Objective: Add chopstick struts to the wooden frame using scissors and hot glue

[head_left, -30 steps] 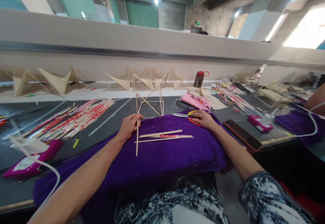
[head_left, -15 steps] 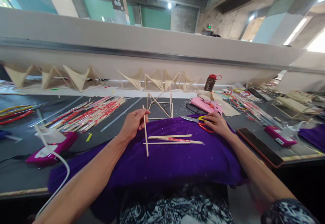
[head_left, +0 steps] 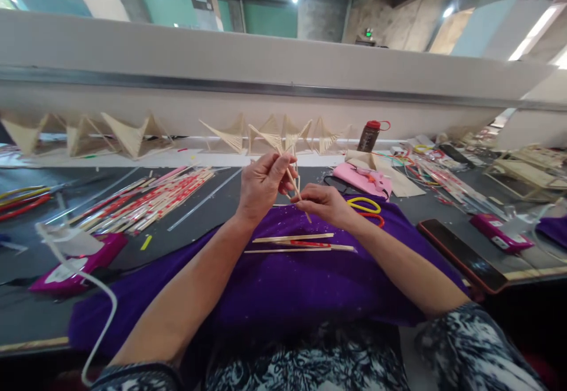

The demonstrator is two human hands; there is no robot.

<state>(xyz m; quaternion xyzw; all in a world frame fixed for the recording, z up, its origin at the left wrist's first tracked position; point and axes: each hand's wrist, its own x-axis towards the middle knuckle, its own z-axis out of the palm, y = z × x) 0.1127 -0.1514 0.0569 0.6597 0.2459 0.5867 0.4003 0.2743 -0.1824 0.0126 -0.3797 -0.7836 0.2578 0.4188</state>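
My left hand [head_left: 264, 183] pinches a thin wooden stick [head_left: 292, 182] that slants down to the right. The fingers of my right hand [head_left: 325, 204] are closed on the same stick near its lower end. Below the hands, several more wooden sticks [head_left: 292, 238], one with a red wrapper piece, lie on the purple cloth [head_left: 283, 290]. Scissors with yellow and red handles [head_left: 365, 204] rest just beyond my right hand, their blades hidden behind it. A wooden stick frame [head_left: 297, 169] stands behind my hands, mostly covered by them.
Bundles of sticks in red-and-clear wrappers [head_left: 163, 199] lie at left. Finished-looking stick models [head_left: 133, 134] line the back wall. A red-capped bottle [head_left: 369, 137], a pink glue gun [head_left: 367, 179], a phone [head_left: 460, 255] and magenta power strips [head_left: 80, 267] with a white cable surround the work area.
My right hand has left the scissors and moved left to the stick. My left hand has lifted the stick up and to the right, so both hands now meet on it.
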